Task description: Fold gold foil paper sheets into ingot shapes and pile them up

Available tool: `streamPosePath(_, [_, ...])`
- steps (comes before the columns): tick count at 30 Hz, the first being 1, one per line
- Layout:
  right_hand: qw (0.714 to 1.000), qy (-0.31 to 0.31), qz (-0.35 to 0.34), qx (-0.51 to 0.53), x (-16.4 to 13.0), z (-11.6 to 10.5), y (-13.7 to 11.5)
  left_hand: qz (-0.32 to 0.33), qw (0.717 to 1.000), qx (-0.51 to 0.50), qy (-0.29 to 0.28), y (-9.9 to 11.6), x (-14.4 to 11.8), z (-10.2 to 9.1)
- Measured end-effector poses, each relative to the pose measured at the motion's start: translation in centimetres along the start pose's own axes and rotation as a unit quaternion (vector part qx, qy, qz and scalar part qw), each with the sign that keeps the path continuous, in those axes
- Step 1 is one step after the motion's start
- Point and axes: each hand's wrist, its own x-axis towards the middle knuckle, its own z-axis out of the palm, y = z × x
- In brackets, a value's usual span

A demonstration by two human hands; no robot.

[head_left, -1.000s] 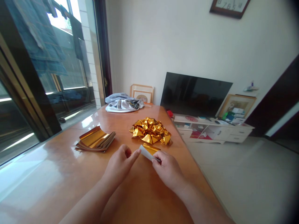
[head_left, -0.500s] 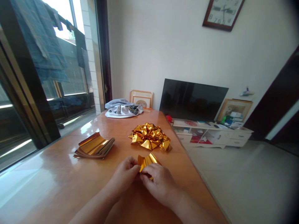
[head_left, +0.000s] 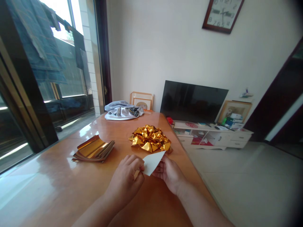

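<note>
Between my two hands, just above the table, is a sheet of gold foil paper (head_left: 153,162) with its pale back facing me. My left hand (head_left: 131,171) pinches the sheet's left edge between thumb and curled fingers. At the right edge my right hand (head_left: 169,172) holds it, thumb on top and fingers partly hidden beneath. Just beyond my hands lies a heap of folded gold foil pieces (head_left: 151,138). To the left sits a stack of gold foil sheets (head_left: 93,148), the top one curling upward.
The glossy wooden table (head_left: 71,186) has its right edge close to my right forearm. Bundled grey cloth (head_left: 123,111) lies at the far end. Beyond stand a television (head_left: 193,101) and a white cabinet (head_left: 227,138). A glass door is on the left.
The sheet has been turned over from its gold face to its pale back. My right hand has shifted slightly right, its fingers now under the sheet. The view has moved slightly.
</note>
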Motion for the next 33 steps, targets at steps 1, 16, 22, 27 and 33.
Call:
streamPosePath(1, [0.999,-0.003,0.011,0.034,0.1,-0.1,-0.2,0.006,0.999,0.028,-0.033,0.4,0.0,-0.1])
streamPosePath(16, [0.995,0.069,-0.065,0.025,1.0,-1.7,-0.6,-0.028,0.956,0.140,-0.257,0.4,-0.4,0.9])
streamPosePath(22, [0.967,0.078,-0.166,-0.178,-0.4,-1.1,-1.7,-0.033,0.965,0.081,-0.247,0.0,-0.5,1.3])
streamPosePath(27, [0.907,-0.086,-0.160,-0.381,-2.1,-0.7,-2.3,-0.057,0.969,0.050,-0.235,-0.8,-0.7,1.6])
streamPosePath(33, [0.798,-0.156,-0.185,-0.552,-2.6,-1.1,-1.3,-0.071,0.970,0.013,-0.233,-0.8,-0.6,1.6])
